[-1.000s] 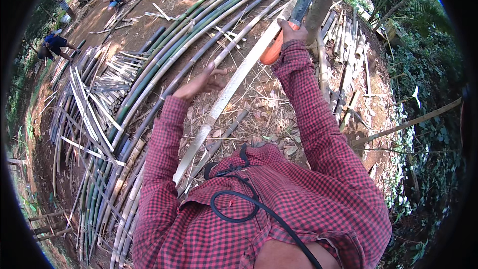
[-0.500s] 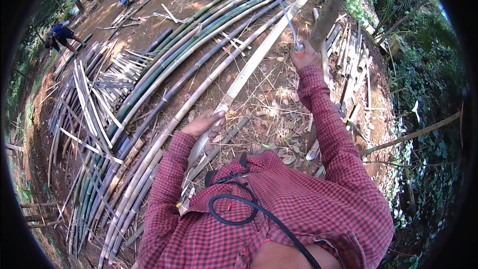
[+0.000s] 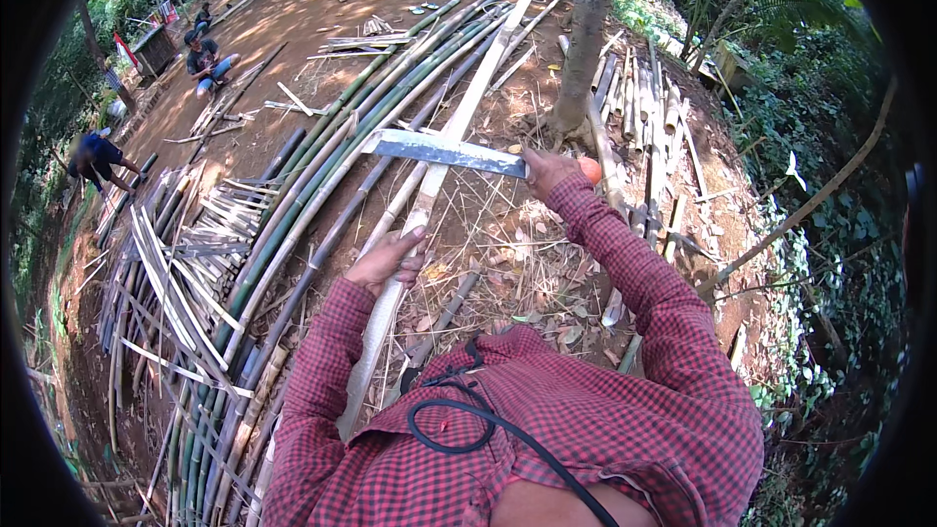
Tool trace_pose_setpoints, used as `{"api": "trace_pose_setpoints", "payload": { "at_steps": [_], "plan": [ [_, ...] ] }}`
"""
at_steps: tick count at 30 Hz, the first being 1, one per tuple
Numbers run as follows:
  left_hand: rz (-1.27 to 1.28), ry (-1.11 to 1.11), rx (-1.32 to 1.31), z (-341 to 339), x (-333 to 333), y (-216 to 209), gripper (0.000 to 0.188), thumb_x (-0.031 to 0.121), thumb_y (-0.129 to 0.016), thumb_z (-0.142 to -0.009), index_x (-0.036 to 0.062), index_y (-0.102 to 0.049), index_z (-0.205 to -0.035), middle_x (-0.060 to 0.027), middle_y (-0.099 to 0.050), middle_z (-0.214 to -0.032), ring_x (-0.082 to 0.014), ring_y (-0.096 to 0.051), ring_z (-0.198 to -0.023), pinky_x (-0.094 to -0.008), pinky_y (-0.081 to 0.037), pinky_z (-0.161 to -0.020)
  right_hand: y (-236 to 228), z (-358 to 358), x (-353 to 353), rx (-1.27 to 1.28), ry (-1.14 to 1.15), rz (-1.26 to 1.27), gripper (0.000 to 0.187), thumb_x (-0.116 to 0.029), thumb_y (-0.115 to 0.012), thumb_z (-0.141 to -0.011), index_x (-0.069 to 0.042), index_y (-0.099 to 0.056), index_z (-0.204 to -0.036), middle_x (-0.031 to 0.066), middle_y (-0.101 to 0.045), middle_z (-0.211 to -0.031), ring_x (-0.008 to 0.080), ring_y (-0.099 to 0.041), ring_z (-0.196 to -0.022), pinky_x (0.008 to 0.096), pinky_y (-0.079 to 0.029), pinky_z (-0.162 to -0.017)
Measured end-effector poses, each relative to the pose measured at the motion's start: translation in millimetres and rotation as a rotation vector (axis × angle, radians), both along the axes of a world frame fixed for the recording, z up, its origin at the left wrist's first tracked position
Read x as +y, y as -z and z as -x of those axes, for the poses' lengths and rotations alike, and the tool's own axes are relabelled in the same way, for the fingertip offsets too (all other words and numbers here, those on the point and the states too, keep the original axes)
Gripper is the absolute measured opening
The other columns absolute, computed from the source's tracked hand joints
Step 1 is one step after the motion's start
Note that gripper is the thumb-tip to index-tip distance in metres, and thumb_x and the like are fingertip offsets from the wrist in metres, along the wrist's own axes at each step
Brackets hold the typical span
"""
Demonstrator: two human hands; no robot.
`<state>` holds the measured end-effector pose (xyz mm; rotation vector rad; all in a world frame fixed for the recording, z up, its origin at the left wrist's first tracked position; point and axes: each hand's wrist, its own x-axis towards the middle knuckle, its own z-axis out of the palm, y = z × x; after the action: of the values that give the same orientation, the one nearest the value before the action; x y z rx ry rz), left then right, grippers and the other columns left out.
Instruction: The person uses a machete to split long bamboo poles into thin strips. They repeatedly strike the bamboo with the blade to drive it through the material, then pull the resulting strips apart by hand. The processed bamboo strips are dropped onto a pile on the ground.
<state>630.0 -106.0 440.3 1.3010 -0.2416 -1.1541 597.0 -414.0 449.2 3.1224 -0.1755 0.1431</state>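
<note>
Grasping bamboo strip [image 3: 472,102] in left hand [image 3: 387,262], nearer one; right hand [image 3: 551,176] clenched round machete [image 3: 449,153]. Strip runs lengthwise away, slightly rightward; machete crosswise over strip, beyond left hand.

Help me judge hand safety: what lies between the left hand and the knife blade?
In the head view, just a bare length of the pale strip runs from the left hand up to the knife blade, which crosses in front of it.

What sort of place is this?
Probably an outdoor bamboo-working yard at a woodland edge: long poles that look like bamboo lie on bare earth, pale split strips are piled beside them, and dense foliage borders the right side.
</note>
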Motion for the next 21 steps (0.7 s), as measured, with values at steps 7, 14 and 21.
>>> {"api": "trace_pose_setpoints", "payload": {
  "at_steps": [7, 14, 21],
  "plan": [
    [-0.157, -0.065, -0.014, 21, 36, -1, 0.027, 0.033, -0.045, -0.089, 0.0105, -0.041, -0.075, 0.0058, -0.03, -0.048, -0.0044, -0.026, -0.037, -0.0195, -0.021, -0.034, -23, -2, -9, 0.169, 0.137, -0.054, 0.032, -0.023, -0.058, -0.078, -0.014, -0.048, -0.107, 0.0057, -0.057, -0.078, 0.0189, -0.055, -0.067, 0.0332, -0.048, -0.059],
    [-0.141, -0.054, -0.031, 40, 56, -14, 0.029, 0.033, -0.046, -0.088, 0.0077, -0.042, -0.077, 0.0029, -0.035, -0.051, -0.0067, -0.031, -0.039, -0.0197, -0.027, -0.034, -18, -28, -42, -0.063, 0.095, 0.014, 0.031, -0.022, -0.056, -0.075, -0.01, -0.045, -0.101, 0.0101, -0.058, -0.083, 0.0271, -0.059, -0.078, 0.0405, -0.047, -0.066],
    [-0.165, -0.054, -0.019, 55, 80, -29, 0.033, 0.036, -0.046, -0.088, 0.0069, -0.043, -0.073, 0.0027, -0.034, -0.051, -0.0068, -0.03, -0.039, -0.0208, -0.024, -0.035, -47, -46, -45, -0.022, 0.045, 0.04, 0.036, -0.021, -0.057, -0.074, -0.011, -0.043, -0.105, 0.0128, -0.059, -0.086, 0.0283, -0.06, -0.073, 0.0411, -0.047, -0.064]
  ]
}}
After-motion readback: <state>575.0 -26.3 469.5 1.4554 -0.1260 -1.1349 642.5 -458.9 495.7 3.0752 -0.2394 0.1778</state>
